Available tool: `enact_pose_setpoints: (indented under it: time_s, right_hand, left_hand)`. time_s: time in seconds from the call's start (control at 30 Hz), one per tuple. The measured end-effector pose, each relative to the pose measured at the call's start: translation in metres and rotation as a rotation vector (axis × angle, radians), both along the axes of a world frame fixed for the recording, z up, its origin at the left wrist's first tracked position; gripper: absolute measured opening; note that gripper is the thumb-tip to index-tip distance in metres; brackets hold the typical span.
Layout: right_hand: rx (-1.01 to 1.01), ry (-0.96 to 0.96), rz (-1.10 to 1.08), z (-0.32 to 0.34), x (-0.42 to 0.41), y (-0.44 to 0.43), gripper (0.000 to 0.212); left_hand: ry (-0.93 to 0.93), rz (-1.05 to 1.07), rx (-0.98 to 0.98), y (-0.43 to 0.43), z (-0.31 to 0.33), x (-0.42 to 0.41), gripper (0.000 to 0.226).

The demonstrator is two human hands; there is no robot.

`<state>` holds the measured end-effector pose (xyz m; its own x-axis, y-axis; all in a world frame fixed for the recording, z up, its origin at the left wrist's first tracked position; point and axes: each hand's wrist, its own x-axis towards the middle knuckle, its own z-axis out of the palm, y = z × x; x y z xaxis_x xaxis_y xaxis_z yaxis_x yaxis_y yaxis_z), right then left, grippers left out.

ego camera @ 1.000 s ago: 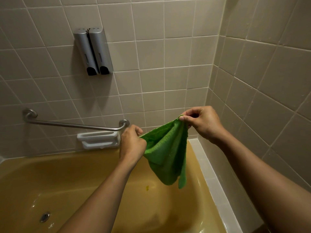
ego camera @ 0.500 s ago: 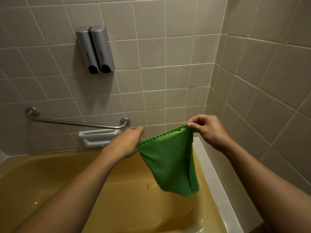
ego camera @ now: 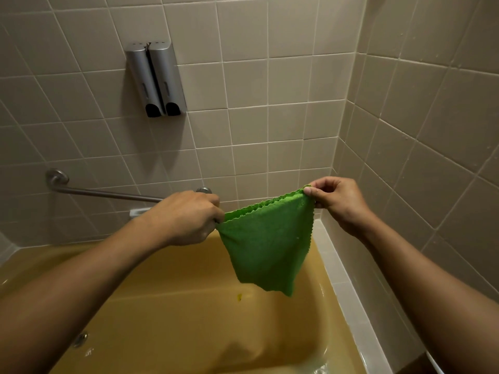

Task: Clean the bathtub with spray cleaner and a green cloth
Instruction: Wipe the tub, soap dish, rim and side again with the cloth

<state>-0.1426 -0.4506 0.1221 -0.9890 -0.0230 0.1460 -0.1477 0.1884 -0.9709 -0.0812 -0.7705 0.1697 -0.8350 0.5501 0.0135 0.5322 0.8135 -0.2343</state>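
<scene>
A green cloth [ego camera: 267, 244] hangs spread in the air above the yellow bathtub [ego camera: 167, 325]. My left hand [ego camera: 186, 217] pinches its left top corner. My right hand [ego camera: 337, 201] pinches the right top corner, a little higher. The cloth's top edge is stretched between both hands and its lower part droops to a point over the tub. A small dark-yellow spot [ego camera: 239, 296] marks the tub's inner far wall below the cloth. No spray cleaner is in view.
A metal grab bar [ego camera: 108, 194] runs along the tiled back wall, with a white soap dish [ego camera: 139, 211] partly hidden behind my left hand. Two silver dispensers [ego camera: 156, 79] hang on the wall above. The drain [ego camera: 80, 339] sits at lower left. A white ledge [ego camera: 340, 268] borders the tub's right side.
My hands have pulled apart, spreading the cloth from a bunched fold to a flat hanging sheet. My left hand now pinches a corner instead of gripping a bunch.
</scene>
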Motion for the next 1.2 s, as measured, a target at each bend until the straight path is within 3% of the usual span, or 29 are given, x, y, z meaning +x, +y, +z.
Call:
enact_pose_setpoints:
  time_s: [0.1,0.2,0.37,0.47,0.57,0.73,0.9,1.0,1.1,1.2]
  right_hand:
    - [-0.01,0.008,0.017,0.002,0.001,-0.003,0.004]
    - [-0.015,0.004,0.015,0.002,0.0,-0.002,0.005]
    - [-0.001,-0.05,0.061,-0.001,0.002,0.0,0.01]
    - [-0.008,-0.112,0.128,-0.002,0.005,-0.005,0.008]
    - [0.035,-0.117,0.129,-0.005,0.005,-0.011,0.009]
    - [0.003,-0.137,0.072,-0.013,-0.003,-0.025,0.012]
    - [-0.049,-0.338,-0.045,-0.031,-0.006,-0.033,0.013]
    - [-0.247,-0.495,-0.009,-0.037,-0.002,-0.028,0.007]
    - [-0.443,-0.573,0.086,-0.038,0.0,-0.017,0.04]
    - [-0.383,-0.535,0.092,-0.046,0.002,-0.011,0.066]
  left_hand:
    - [-0.013,0.009,0.038,-0.006,0.003,0.002,0.028]
    - [-0.051,0.083,0.193,-0.018,-0.006,-0.001,0.025]
    - [-0.089,0.161,0.826,-0.022,-0.04,-0.004,0.005]
    - [-0.215,0.247,1.233,-0.008,-0.055,0.0,0.003]
    - [-0.28,0.347,1.491,0.003,-0.063,0.003,0.008]
    - [-0.184,0.497,1.518,0.015,-0.079,0.002,0.014]
    - [-0.323,0.756,1.768,0.035,-0.1,-0.004,0.018]
    - [-0.39,0.888,1.813,0.035,-0.107,-0.009,0.018]
    - [-0.533,0.963,1.848,0.024,-0.111,-0.013,0.039]
    - [-0.667,0.912,1.868,0.013,-0.114,-0.01,0.064]
